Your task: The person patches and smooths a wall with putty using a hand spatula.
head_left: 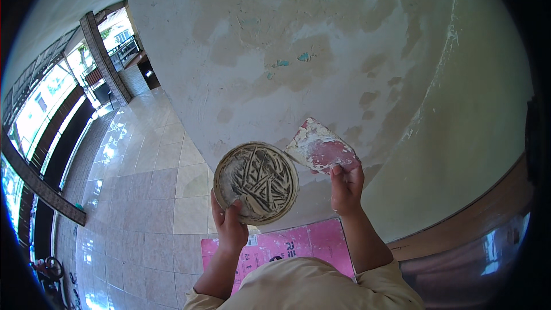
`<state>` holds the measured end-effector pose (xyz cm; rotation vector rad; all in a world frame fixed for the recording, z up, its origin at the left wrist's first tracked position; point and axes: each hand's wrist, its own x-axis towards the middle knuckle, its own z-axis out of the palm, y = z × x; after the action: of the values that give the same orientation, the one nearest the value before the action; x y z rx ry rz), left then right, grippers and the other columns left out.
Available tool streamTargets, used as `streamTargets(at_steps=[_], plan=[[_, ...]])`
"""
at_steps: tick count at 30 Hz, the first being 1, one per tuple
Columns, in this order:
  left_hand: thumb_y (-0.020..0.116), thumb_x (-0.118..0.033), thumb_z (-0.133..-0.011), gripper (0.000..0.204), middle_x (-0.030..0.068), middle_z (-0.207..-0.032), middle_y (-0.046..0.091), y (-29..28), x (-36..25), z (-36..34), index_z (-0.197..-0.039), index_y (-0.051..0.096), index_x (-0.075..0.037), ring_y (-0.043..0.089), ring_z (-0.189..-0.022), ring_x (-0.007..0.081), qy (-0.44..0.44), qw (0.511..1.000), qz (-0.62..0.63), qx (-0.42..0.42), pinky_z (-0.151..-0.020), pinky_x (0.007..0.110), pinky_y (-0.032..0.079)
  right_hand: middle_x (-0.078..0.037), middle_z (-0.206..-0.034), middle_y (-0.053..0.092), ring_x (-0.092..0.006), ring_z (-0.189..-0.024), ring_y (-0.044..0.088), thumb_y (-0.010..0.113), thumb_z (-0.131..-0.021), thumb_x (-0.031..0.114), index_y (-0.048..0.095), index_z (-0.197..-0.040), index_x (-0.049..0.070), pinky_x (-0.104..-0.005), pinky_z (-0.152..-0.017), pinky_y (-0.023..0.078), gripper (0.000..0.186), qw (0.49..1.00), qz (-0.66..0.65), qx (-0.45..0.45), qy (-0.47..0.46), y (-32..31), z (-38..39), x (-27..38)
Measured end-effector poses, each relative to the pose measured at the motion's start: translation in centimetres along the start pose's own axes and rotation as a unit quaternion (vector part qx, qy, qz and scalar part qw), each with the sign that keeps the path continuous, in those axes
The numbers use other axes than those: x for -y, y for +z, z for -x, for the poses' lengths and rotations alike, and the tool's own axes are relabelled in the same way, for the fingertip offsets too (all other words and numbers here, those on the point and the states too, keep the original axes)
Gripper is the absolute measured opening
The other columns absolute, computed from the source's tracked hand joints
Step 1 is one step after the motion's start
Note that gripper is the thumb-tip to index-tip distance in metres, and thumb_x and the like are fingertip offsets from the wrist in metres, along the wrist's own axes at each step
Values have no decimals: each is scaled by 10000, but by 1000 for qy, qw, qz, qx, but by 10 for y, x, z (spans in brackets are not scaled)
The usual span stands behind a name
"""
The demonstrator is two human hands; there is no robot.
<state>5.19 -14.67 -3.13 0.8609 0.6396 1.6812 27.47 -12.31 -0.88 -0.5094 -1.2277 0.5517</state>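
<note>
My left hand (pixel 229 227) grips a round, shallow container (pixel 255 179) at its lower left edge, thumb over the rim; its inside carries pale paste crossed by dark streaks. My right hand (pixel 347 192) is closed on a flat pink spreader (pixel 330 154), crusted with whitish paste, held beside the container's upper right rim; whether they touch I cannot tell. Both are in front of a patchy plastered wall (pixel 258 51) with a few turquoise flaked spots.
A pink sheet (pixel 310 241) lies below my hands. Glossy tiled floor (pixel 143 195) runs along the left toward a pillar (pixel 106 60) and railings. A wheeled object (pixel 51 270) stands at lower left. A brown wooden band (pixel 453 232) borders the lower right.
</note>
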Motion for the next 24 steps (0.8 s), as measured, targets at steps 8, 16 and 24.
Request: streamTargets(at_steps=[8,16,24], plan=[[428,26,-841,524,93,-1204,497,0,0,1,-1350,325,-42,491,-1092,171,-2,1000,-6,3,-944,301,410,-83,-868,637,-97,-615,511,496,-918,59,591,-1142,-21,-254,-553,422,256,977,202,61,-26,7,13,10],[421,6,-827,510,91,-1193,497,5,-2,3,-1330,347,-34,480,-1084,167,3,999,-33,-7,-949,298,395,-151,-1053,675,-189,-627,550,475,-896,1,592,-1129,24,-279,-573,459,262,922,294,127,-218,8,1,-6],[419,2,-827,482,84,-1187,502,3,-2,-1,-1306,368,-29,474,-1075,160,-8,998,-58,-23,-952,296,384,-119,-948,660,-236,-676,584,552,-892,45,614,-1149,69,-350,-586,486,266,912,381,149,-18,-4,19,-16]])
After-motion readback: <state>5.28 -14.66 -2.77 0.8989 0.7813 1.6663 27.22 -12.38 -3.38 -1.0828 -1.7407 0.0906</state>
